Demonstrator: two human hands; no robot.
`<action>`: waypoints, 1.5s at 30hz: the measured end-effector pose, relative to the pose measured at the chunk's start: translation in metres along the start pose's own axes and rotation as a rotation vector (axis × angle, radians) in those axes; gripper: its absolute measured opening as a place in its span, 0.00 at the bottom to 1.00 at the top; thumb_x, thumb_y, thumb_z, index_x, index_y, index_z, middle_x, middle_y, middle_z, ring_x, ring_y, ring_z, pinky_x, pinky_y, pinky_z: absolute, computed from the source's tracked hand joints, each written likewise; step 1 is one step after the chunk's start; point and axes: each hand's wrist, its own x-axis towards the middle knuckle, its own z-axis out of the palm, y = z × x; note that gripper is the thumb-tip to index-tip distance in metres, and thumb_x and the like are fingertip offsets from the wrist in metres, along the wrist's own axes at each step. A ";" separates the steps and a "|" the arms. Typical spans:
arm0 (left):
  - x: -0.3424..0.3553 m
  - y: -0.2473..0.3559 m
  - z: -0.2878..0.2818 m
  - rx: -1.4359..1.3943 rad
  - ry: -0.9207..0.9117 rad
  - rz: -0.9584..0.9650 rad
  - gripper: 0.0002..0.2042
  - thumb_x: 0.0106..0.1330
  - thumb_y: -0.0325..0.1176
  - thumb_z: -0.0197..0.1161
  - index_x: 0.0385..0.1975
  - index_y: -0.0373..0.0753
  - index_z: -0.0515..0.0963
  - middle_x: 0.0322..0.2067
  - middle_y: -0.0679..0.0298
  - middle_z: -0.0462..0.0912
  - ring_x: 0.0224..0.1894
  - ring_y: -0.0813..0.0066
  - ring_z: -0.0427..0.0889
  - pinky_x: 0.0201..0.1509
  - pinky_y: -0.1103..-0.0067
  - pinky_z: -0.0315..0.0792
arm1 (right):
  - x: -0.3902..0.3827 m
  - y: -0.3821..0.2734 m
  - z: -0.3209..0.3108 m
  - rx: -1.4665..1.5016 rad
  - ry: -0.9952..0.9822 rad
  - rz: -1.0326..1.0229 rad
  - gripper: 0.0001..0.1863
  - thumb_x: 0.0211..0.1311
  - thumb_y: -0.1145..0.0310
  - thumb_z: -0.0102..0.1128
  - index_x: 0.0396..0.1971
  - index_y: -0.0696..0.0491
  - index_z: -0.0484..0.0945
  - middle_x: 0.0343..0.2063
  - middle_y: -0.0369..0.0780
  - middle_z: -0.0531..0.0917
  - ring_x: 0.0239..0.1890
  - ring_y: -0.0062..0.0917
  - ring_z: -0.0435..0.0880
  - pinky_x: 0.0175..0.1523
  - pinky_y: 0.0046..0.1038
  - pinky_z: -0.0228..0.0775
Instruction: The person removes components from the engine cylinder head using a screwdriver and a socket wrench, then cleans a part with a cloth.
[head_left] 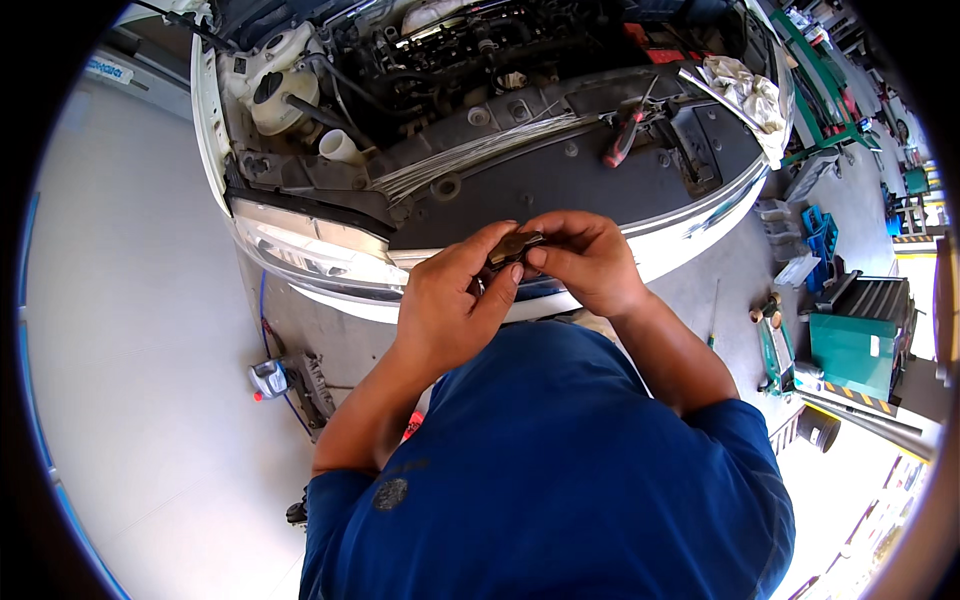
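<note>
Between my two hands is a small dark brown and black part [513, 248], held just in front of the car's front edge. Its exact kind is hard to make out because my fingers cover much of it. My left hand [450, 290] pinches its left side between thumb and fingers. On the other side, the thumb and fingertips of my right hand [590, 262] close on its right end. Beyond my hands lies the black front panel [520, 205] of the open engine bay. A red-handled screwdriver [624, 140] rests on that panel, pointing up and right.
The engine [480, 60] lies exposed behind the panel, with a pale fluid reservoir [285, 100] to its left. Crumpled cloth [745, 92] sits on the right fender edge. A green tool cabinet [850, 350] and a floor jack [775, 345] stand at right; a bottle [268, 380] stands at left.
</note>
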 end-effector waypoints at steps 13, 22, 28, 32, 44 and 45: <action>-0.010 0.014 0.001 0.134 0.100 0.183 0.22 0.63 0.28 0.68 0.59 0.34 0.77 0.33 0.56 0.86 0.28 0.70 0.84 0.33 0.77 0.77 | 0.001 0.010 -0.006 0.257 -0.221 -0.027 0.16 0.65 0.80 0.63 0.52 0.63 0.78 0.43 0.47 0.86 0.44 0.28 0.86 0.51 0.29 0.82; -0.008 0.014 0.000 0.142 0.126 0.272 0.22 0.62 0.28 0.68 0.57 0.32 0.77 0.27 0.57 0.83 0.23 0.71 0.82 0.29 0.77 0.75 | 0.006 0.013 -0.008 0.344 -0.262 0.057 0.17 0.66 0.75 0.64 0.54 0.63 0.77 0.43 0.46 0.86 0.41 0.27 0.86 0.49 0.29 0.81; -0.003 0.012 0.003 0.180 0.159 0.286 0.21 0.62 0.29 0.68 0.56 0.32 0.78 0.26 0.57 0.83 0.23 0.70 0.82 0.27 0.77 0.74 | 0.010 0.012 -0.009 0.344 -0.268 0.068 0.16 0.67 0.75 0.63 0.53 0.62 0.77 0.41 0.45 0.86 0.41 0.26 0.86 0.49 0.28 0.81; -0.001 0.013 0.003 0.207 0.159 0.285 0.21 0.63 0.30 0.68 0.55 0.32 0.78 0.26 0.56 0.83 0.23 0.69 0.82 0.27 0.76 0.75 | 0.013 0.012 -0.012 0.337 -0.266 0.064 0.15 0.67 0.75 0.62 0.52 0.62 0.78 0.41 0.44 0.86 0.41 0.26 0.86 0.50 0.28 0.81; 0.011 0.013 0.008 0.191 0.141 0.287 0.19 0.64 0.28 0.65 0.55 0.32 0.77 0.27 0.57 0.83 0.24 0.67 0.83 0.28 0.76 0.75 | 0.020 0.013 -0.020 0.346 -0.268 -0.041 0.11 0.65 0.79 0.62 0.47 0.61 0.80 0.40 0.46 0.86 0.38 0.28 0.87 0.45 0.29 0.82; 0.011 0.012 0.008 0.188 0.130 0.286 0.19 0.65 0.28 0.65 0.56 0.33 0.77 0.27 0.57 0.83 0.24 0.67 0.83 0.28 0.76 0.76 | 0.020 0.013 -0.021 0.346 -0.267 -0.053 0.11 0.65 0.80 0.62 0.47 0.61 0.81 0.40 0.47 0.86 0.38 0.28 0.87 0.45 0.29 0.82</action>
